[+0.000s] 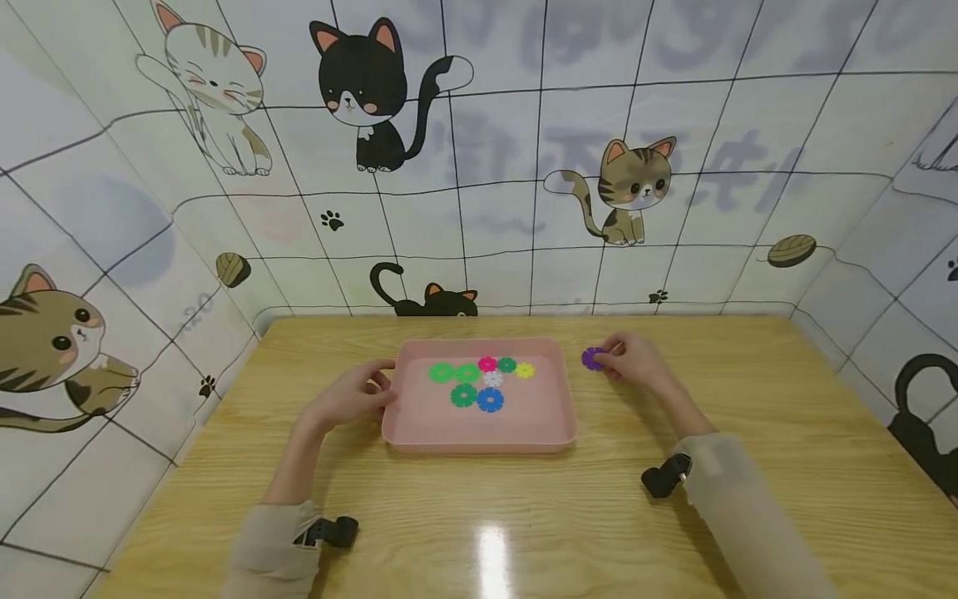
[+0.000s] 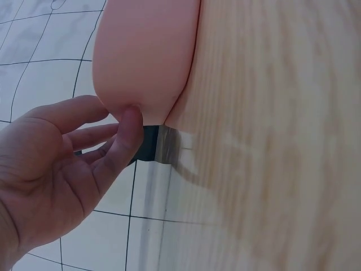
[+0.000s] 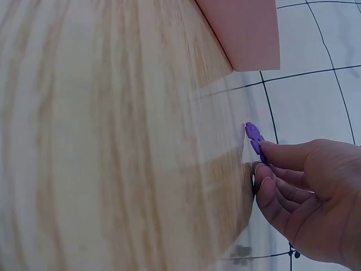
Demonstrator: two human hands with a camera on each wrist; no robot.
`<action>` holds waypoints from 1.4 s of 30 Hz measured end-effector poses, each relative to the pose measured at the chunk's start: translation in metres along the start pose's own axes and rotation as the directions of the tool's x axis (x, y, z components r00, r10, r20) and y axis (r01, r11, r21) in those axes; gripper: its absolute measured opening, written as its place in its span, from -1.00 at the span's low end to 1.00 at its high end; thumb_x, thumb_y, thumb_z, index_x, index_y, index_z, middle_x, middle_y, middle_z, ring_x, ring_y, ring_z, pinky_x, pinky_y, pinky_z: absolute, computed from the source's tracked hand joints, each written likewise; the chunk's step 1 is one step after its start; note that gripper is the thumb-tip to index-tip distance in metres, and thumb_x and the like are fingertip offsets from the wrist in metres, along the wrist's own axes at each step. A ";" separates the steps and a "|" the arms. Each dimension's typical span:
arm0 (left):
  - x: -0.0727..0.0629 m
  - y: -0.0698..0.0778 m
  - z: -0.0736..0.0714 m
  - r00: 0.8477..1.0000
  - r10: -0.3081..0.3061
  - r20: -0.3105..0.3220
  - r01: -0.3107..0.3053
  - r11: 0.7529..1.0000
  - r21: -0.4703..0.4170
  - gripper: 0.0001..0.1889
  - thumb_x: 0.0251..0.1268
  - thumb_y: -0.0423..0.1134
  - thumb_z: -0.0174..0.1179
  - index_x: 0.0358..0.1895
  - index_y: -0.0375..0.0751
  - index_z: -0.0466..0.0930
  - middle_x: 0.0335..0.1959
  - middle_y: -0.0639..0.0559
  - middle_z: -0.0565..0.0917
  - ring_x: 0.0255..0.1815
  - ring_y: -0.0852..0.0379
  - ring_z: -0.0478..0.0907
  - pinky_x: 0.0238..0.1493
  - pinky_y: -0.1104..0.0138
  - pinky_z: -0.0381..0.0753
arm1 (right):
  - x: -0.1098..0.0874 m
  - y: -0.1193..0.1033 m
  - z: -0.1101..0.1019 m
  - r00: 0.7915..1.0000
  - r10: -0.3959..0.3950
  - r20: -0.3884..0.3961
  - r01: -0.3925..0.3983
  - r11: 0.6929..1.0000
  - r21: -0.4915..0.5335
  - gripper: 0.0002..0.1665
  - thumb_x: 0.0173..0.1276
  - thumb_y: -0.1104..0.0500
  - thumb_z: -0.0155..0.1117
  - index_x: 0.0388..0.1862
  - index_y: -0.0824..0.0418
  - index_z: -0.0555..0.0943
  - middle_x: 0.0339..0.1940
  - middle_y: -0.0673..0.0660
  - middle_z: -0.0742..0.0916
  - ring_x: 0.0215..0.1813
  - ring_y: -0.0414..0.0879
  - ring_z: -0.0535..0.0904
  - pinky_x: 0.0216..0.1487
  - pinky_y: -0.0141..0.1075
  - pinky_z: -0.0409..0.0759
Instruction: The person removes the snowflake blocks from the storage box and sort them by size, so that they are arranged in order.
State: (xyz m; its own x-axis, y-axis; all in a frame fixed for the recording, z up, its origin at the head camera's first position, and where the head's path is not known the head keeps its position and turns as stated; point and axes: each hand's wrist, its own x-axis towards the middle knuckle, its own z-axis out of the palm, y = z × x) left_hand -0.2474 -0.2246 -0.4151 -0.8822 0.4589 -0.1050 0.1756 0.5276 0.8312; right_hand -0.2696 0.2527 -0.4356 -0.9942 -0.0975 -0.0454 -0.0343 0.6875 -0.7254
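Observation:
A pink tray (image 1: 419, 428) lies on the table with several notched plastic discs in it: green, pink, yellow, white and a blue disc (image 1: 490, 400). At its left side, my left hand (image 1: 353, 394) grips the rim; the left wrist view shows the thumb (image 2: 131, 132) against the tray's outer wall (image 2: 146, 56) and the index finger at the edge. To the right of the tray, my right hand (image 1: 634, 361) pinches a purple notched disc (image 1: 591, 358) between thumb and fingers, close over the table. In the right wrist view the purple disc (image 3: 254, 137) is tilted on edge.
The wooden table (image 1: 419, 516) runs back to a wall (image 1: 494, 216) printed with cartoon cats and grid lines. A small black wrist camera (image 1: 337, 532) sits on the left sleeve, another black camera (image 1: 666, 477) on the right.

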 end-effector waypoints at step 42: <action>0.006 -0.006 0.002 1.000 0.003 -0.008 -0.003 1.000 0.009 -0.44 0.48 -0.35 0.17 0.43 -0.48 0.24 -0.13 -0.21 0.51 -0.22 -0.03 0.63 -0.12 0.15 0.69 | -0.008 -0.095 0.063 0.908 -0.387 0.161 0.384 0.922 0.050 -0.70 0.41 0.23 0.35 0.03 0.40 0.64 -0.26 0.11 0.70 -0.26 -0.08 0.61 -0.14 -0.24 0.64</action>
State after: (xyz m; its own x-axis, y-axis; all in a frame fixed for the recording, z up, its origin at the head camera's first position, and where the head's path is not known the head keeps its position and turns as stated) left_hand -0.2533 -0.2233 -0.4213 -0.8853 0.4546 -0.0979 0.1822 0.5327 0.8264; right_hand -0.2520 0.1433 -0.4095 -0.8727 -0.4709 0.1288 -0.4086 0.5601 -0.7207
